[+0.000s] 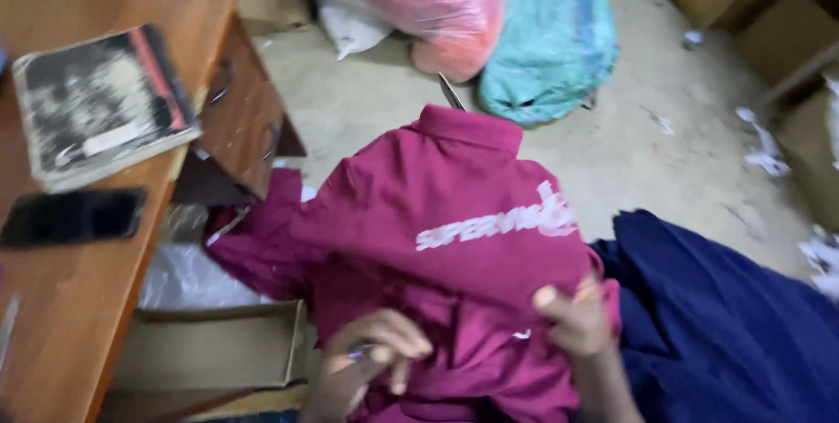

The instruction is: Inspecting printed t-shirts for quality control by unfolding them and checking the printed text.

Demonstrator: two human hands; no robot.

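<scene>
Your left hand [367, 357] is nearest, fingers curled round a small shiny item, prob. a tool, can't tell which. Right hand [577, 318] pinches the maroon jacket [437, 213], draped btwn bench [79, 301] and navy cloth [725, 318]. Keep fabric taut w/ right hand; steady the left.

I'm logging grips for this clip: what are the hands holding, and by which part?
Both hold the maroon shirt by its lower back fabric: right hand pinches it, left hand grips it, blurred.
</scene>
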